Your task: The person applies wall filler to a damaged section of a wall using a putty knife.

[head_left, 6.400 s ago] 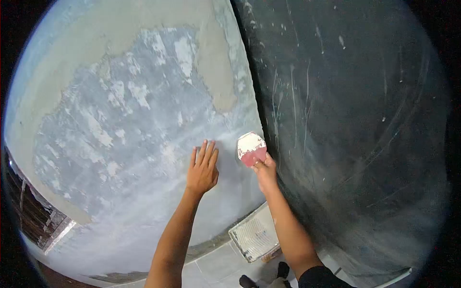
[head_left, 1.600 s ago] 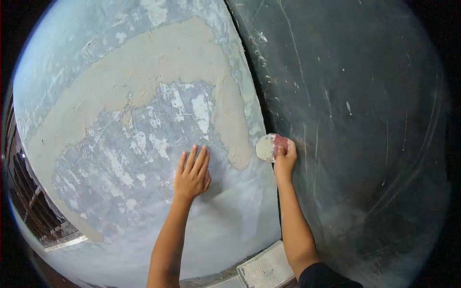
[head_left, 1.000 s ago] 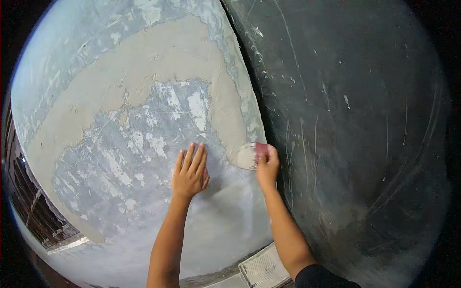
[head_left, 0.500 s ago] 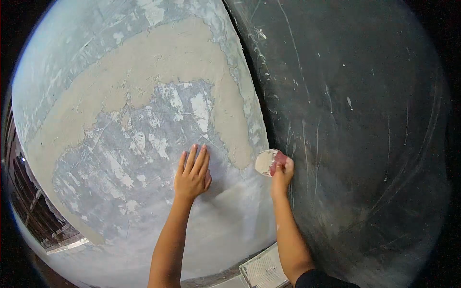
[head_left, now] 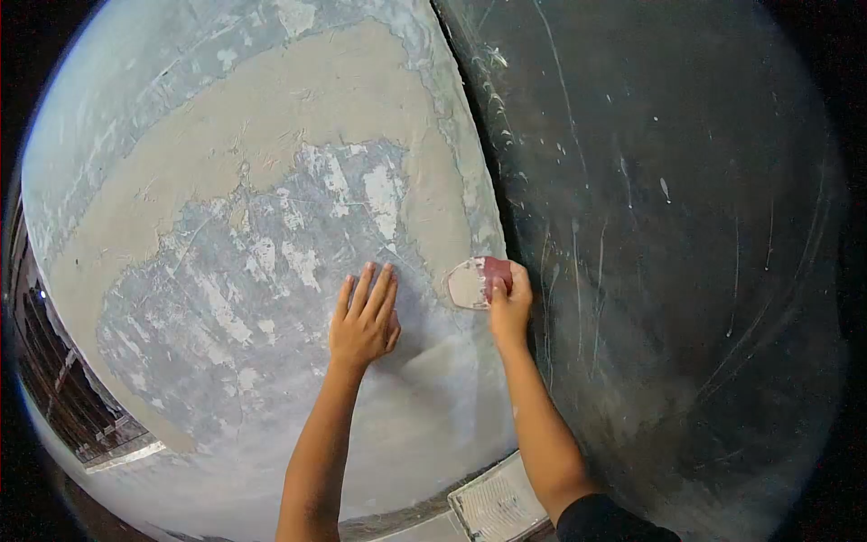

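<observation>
My left hand (head_left: pixel 363 316) lies flat on a pale grey curved panel (head_left: pixel 424 397), fingers stretched out and pointing up. In my right hand (head_left: pixel 512 307) a dark red putty spreader (head_left: pixel 479 278) is pinched between thumb and fingers, its left half coated in beige filler. The spreader's coated edge is at the lower end of a strip of the same beige filler (head_left: pixel 298 99), which arcs across the upper panel and down its right side. Inside that arc the surface is scuffed grey with white patches (head_left: pixel 382 200).
A dark, scratched panel (head_left: pixel 686 298) stands to the right, past a narrow black gap (head_left: pixel 479 126) along the pale panel's edge. Below, near my right forearm, is a ribbed pale rectangular piece (head_left: pixel 498 508). At far left a dark barred opening (head_left: pixel 68 388) borders the panel.
My right hand has moved left and slightly up with the spreader, from the panel's edge onto the lower end of the filler strip. The left hand stays in almost the same place.
</observation>
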### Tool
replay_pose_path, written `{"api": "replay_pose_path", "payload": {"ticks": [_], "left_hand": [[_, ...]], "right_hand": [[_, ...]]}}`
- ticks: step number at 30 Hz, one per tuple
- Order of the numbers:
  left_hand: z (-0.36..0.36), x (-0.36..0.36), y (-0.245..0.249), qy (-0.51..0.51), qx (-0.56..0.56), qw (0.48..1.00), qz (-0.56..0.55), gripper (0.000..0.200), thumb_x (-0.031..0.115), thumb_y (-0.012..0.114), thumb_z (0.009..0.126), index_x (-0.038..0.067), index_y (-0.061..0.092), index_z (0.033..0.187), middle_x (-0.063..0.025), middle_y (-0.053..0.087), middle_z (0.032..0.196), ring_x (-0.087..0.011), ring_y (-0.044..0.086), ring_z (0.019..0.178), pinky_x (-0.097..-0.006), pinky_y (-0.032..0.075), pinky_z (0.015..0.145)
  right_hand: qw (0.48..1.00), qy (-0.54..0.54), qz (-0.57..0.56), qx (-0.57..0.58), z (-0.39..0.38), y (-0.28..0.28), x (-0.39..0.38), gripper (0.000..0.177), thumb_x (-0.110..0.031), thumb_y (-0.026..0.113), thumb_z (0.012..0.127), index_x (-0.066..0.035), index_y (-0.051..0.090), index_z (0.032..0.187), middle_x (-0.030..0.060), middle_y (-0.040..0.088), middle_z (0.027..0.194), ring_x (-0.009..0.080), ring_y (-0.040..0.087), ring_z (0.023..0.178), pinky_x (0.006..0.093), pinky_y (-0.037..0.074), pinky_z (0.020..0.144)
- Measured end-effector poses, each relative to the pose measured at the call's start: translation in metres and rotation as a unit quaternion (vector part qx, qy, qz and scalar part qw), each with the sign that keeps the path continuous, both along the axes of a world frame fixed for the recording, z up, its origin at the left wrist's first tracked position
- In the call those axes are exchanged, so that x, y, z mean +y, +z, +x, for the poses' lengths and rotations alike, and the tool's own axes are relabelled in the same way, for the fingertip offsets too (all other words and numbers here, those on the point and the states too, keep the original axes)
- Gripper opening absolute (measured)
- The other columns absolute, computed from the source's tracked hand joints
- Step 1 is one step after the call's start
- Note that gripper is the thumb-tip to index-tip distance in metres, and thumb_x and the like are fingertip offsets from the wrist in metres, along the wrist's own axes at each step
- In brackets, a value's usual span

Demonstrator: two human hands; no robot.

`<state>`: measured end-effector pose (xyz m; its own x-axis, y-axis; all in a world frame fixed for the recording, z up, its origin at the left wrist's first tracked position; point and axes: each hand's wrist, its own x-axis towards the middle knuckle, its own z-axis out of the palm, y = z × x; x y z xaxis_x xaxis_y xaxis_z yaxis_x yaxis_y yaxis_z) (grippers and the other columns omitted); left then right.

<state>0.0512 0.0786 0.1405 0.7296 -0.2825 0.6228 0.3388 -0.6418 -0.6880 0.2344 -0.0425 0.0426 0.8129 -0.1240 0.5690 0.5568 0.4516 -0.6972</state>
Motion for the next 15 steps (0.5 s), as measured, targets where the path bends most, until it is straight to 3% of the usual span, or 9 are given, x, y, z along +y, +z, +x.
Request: {"api": "replay_pose_path", "payload": {"ticks": [4,5,7,11,13,14,15], "left_hand": [[0.001,0.002,-0.001,-0.013,-0.007,1.0,-0.001,0.055,0.022,0.052,0.08,0.006,0.05,0.132,-0.0065,0.041,0.145,-0.0271,0.034,0.137,-0.0471,0.023,0.113],[0.001,0.003,-0.001,-0.016,-0.009,1.0,0.0,0.055,0.022,0.052,0.08,0.006,0.05,0.132,-0.0067,0.041,0.145,-0.0272,0.034,0.137,-0.0471,0.023,0.113],[0.003,0.0,0.001,-0.015,-0.01,1.0,-0.006,0.054,0.021,0.051,0.08,0.006,0.051,0.132,-0.0068,0.041,0.145,-0.0273,0.034,0.137,-0.0471,0.023,0.113],[0.0,-0.004,0.001,-0.01,-0.003,1.0,-0.01,0.053,0.021,0.051,0.08,0.006,0.052,0.13,-0.007,0.042,0.145,-0.0276,0.035,0.137,-0.0471,0.023,0.113],[0.002,0.0,-0.002,-0.016,-0.006,1.0,-0.004,0.053,0.021,0.051,0.079,0.006,0.051,0.13,-0.007,0.042,0.145,-0.0276,0.035,0.137,-0.0471,0.023,0.113],[0.003,0.003,-0.002,-0.019,-0.01,1.0,0.0,0.053,0.021,0.051,0.079,0.006,0.051,0.131,-0.0071,0.042,0.145,-0.0277,0.035,0.137,-0.0471,0.023,0.113],[0.004,0.004,-0.001,-0.019,-0.013,1.0,0.001,0.053,0.021,0.051,0.079,0.006,0.051,0.131,-0.0071,0.042,0.145,-0.0277,0.035,0.137,-0.0471,0.023,0.113]], "right_hand": [[0.995,-0.024,0.035,0.085,0.042,-0.015,-0.005,0.026,-0.002,0.054,0.085,0.002,0.055,0.111,0.013,0.061,0.105,0.0245,0.058,0.096,0.035,0.044,0.088],[0.989,0.046,0.086,0.108,0.058,-0.029,-0.003,0.027,-0.001,0.054,0.085,0.002,0.054,0.112,0.0127,0.061,0.105,0.024,0.057,0.097,0.0346,0.044,0.089],[0.993,0.011,0.102,0.062,0.046,-0.017,-0.007,0.027,-0.003,0.055,0.086,0.002,0.054,0.113,0.0124,0.06,0.105,0.0235,0.057,0.098,0.034,0.044,0.089],[0.999,0.027,0.026,-0.019,0.025,0.01,-0.006,0.027,-0.003,0.055,0.086,0.002,0.054,0.113,0.0128,0.06,0.106,0.0233,0.057,0.099,0.0345,0.044,0.09],[0.996,0.026,0.061,0.067,0.04,0.004,0.002,0.027,-0.002,0.054,0.086,0.002,0.054,0.112,0.0131,0.06,0.105,0.0236,0.057,0.099,0.035,0.044,0.09],[0.996,-0.04,0.05,0.063,0.047,-0.006,-0.002,0.027,0.0,0.052,0.085,0.002,0.054,0.112,0.0136,0.06,0.105,0.0237,0.057,0.099,0.0355,0.044,0.089],[0.984,0.023,0.134,0.111,0.062,-0.026,0.007,0.027,0.001,0.053,0.085,0.001,0.054,0.112,0.0135,0.06,0.104,0.0232,0.056,0.098,0.036,0.044,0.089]]}}
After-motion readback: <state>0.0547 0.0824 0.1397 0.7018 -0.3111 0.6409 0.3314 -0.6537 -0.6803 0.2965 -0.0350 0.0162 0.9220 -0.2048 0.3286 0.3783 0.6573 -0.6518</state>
